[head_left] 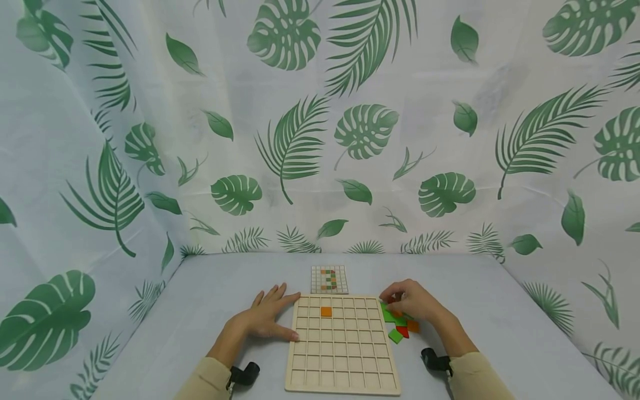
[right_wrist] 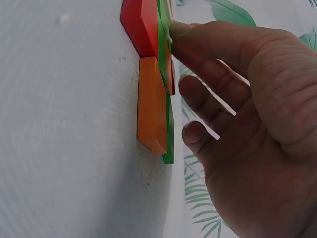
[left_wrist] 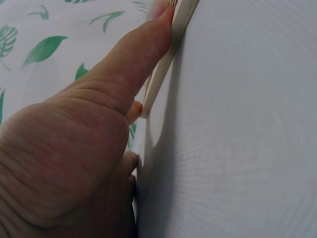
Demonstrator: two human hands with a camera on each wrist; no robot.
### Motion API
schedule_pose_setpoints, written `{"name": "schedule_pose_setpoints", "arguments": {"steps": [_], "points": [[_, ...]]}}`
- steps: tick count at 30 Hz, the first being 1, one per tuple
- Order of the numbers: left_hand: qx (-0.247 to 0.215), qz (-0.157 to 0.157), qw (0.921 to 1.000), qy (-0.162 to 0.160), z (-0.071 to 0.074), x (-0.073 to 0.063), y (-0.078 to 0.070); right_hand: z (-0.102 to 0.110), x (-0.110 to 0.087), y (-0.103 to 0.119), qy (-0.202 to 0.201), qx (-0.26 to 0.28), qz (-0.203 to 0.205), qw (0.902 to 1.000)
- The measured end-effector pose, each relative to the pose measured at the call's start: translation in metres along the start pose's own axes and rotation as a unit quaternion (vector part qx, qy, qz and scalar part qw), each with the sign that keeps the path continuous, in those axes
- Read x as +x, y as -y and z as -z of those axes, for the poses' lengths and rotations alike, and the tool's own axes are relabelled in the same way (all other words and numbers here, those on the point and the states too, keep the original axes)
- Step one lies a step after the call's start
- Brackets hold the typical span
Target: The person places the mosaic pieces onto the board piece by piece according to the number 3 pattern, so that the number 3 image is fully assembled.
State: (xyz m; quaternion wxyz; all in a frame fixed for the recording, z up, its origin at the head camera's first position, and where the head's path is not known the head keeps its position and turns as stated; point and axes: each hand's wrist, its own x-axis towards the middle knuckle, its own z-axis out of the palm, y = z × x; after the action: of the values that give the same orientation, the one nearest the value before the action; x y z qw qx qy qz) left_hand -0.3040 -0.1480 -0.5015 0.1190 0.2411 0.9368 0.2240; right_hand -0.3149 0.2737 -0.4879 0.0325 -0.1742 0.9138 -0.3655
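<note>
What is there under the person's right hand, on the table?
Under and beside the right hand, green pieces, orange pieces and red pieces show. What it covers, and so the full number of pieces, cannot be seen.

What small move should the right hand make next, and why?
Probably lift one of the coloured pieces toward the board: the right hand is at them, and the board bears a single orange square while the card shows several coloured cells.
</note>
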Motion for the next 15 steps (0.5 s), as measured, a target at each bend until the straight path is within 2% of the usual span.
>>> {"name": "schedule_pose_setpoints", "arguments": {"steps": [7,15], "points": [[-0.002,-0.004,1.0,0.0,0.0011,-0.0006,-0.0005,0.0001,0.0003,0.0001,0.018,0.019,0.005,0.9996],[-0.003,-0.001,1.0,0.002,0.0008,-0.0006,-0.0001,0.0005,-0.0004,0.0032,0.019,0.01,0.003,0.9998]]}}
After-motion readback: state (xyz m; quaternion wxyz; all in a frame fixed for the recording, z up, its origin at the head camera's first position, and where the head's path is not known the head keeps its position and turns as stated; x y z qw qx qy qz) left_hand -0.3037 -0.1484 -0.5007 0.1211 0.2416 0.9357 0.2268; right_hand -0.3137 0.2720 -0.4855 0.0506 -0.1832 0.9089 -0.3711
